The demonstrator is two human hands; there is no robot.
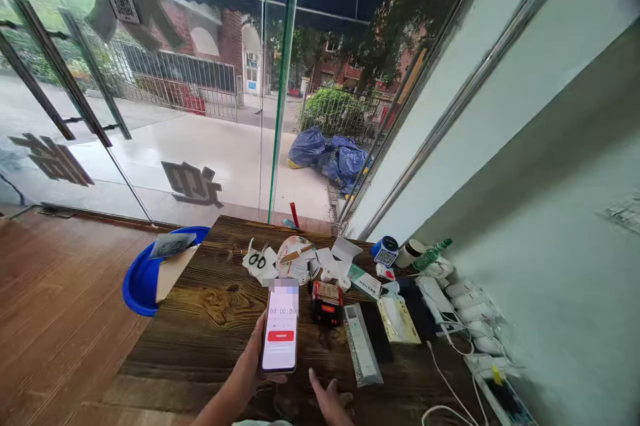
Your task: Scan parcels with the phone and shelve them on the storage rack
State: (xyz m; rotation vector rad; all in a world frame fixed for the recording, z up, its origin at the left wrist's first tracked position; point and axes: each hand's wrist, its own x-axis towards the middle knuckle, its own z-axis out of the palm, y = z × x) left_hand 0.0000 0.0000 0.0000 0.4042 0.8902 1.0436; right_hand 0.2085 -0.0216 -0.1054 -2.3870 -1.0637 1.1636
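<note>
My left hand (249, 367) holds a smartphone (281, 329) upright over the dark wooden table (210, 319). Its lit screen shows a timer readout and a red button. My right hand (330, 401) hovers low beside the phone, fingers apart, index finger stretched toward the phone's lower edge, holding nothing. Just beyond the phone lie a small black and red device (327, 303) and a long clear packet (363, 346).
Scissors (257, 259), paper scraps, small boxes, a blue-lidded jar (385, 251) and a green bottle (431, 255) crowd the table's far side. White cables and chargers (470, 319) line the right wall. A blue basin (143, 276) holding cardboard sits at the left edge. Glass doors stand ahead.
</note>
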